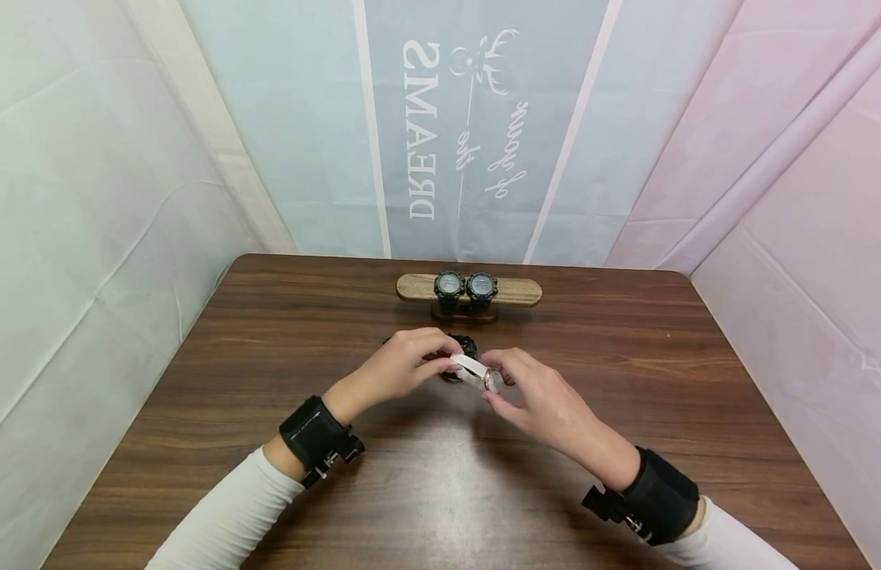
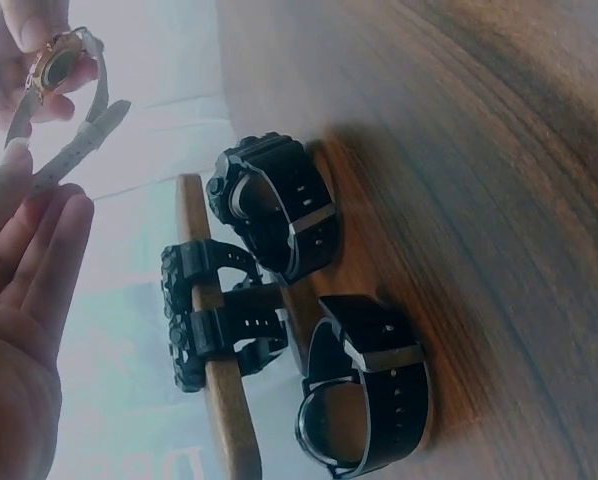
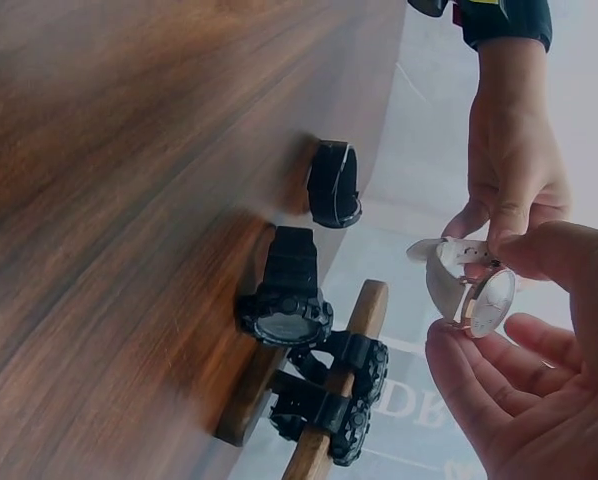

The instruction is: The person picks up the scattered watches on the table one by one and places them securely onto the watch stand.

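Observation:
A wristwatch with a white strap and rose-gold case is held up over the table between both hands. My left hand pinches the strap between thumb and fingers. The case is gripped at its edges by my right hand. In the right wrist view, the white strap bends into a loop behind the pale dial. One black watch stands on the table just behind the hands, partly covered by them. Another black watch shows in the left wrist view but is mostly hidden from the head camera.
A wooden watch stand is at the back of the table, with two black digital watches side by side on its bar. A printed grey-blue curtain hangs behind the table, with pale cloth on both sides.

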Demonstrator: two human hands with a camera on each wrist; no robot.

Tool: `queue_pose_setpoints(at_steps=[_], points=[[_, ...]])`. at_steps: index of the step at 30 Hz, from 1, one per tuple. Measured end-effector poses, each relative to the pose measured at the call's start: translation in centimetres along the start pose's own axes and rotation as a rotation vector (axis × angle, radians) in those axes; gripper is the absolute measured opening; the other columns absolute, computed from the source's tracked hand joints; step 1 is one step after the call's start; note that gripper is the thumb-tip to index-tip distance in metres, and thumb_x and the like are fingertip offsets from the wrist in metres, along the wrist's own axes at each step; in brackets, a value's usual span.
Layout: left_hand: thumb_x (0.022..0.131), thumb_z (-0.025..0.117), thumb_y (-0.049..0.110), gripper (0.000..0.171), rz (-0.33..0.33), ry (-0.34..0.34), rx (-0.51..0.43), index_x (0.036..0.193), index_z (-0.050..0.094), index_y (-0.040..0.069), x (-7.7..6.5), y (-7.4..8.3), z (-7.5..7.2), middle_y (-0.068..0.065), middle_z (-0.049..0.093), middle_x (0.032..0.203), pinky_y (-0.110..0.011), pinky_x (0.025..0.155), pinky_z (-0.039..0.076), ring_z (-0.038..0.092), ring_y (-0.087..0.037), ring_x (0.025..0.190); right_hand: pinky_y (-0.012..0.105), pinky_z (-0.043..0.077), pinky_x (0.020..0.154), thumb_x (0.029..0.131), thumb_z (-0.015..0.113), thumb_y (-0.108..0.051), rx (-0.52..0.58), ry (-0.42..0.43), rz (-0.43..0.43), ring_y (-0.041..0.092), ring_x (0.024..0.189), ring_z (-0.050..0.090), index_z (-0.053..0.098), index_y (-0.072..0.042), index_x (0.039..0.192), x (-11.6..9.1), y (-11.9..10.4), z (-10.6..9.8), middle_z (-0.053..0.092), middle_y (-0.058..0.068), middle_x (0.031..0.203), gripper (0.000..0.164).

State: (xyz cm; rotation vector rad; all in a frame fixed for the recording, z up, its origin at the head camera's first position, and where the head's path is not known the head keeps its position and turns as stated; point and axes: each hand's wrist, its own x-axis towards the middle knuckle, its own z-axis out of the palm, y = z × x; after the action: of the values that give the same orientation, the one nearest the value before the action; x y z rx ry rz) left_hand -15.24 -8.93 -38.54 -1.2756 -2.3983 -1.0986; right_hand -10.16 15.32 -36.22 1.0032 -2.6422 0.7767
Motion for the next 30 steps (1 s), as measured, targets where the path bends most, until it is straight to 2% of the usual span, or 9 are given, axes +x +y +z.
queue_pose_setpoints(at_steps=[9, 17, 26, 30], points=[[0.087, 0.066, 0.019, 0.013, -0.088, 0.037, -0.119, 0.098, 0.067, 0.013, -0.3, 0.0, -0.2, 0.004, 0.064, 0.096, -0.016, 0.065, 0.050, 0.060, -0.003, 0.082, 0.023, 0.052, 0.070, 0.081, 0.073, -0.025, 0.034, 0.039, -0.023, 0.006, 0.085, 0.059, 0.053, -0.015, 0.123, -0.2, -0.1, 0.2, 0.056, -0.004, 0.109, 0.047], [0.087, 0.066, 0.020, 0.012, -0.078, 0.066, -0.133, 0.098, 0.066, 0.014, -0.7, 0.1, -0.1, 0.004, 0.065, 0.097, -0.017, 0.067, 0.051, 0.060, -0.003, 0.084, 0.022, 0.052, 0.068, 0.081, 0.073, -0.024, 0.030, 0.061, -0.025, 0.005, 0.082, 0.060, 0.055, -0.016, 0.119, -0.2, -0.2, 0.2, 0.057, -0.005, 0.106, 0.043], [0.086, 0.067, 0.019, 0.013, -0.129, 0.081, -0.197, 0.099, 0.066, 0.017, -1.0, 0.1, 0.1, 0.005, 0.065, 0.097, -0.020, 0.066, 0.053, 0.061, -0.004, 0.084, 0.025, 0.053, 0.068, 0.082, 0.073, -0.021, 0.051, 0.070, -0.060, 0.008, 0.082, 0.060, 0.056, -0.013, 0.117, -0.1, -0.6, 0.3, 0.057, -0.003, 0.109, 0.040], [0.085, 0.067, 0.019, 0.012, -0.133, 0.084, -0.213, 0.097, 0.066, 0.018, -1.2, 0.2, 0.3, 0.005, 0.065, 0.096, -0.022, 0.065, 0.053, 0.061, -0.005, 0.084, 0.025, 0.052, 0.067, 0.082, 0.072, -0.021, 0.045, 0.079, -0.054, 0.007, 0.082, 0.058, 0.057, -0.012, 0.117, -0.1, -0.7, 0.4, 0.057, -0.003, 0.108, 0.039]])
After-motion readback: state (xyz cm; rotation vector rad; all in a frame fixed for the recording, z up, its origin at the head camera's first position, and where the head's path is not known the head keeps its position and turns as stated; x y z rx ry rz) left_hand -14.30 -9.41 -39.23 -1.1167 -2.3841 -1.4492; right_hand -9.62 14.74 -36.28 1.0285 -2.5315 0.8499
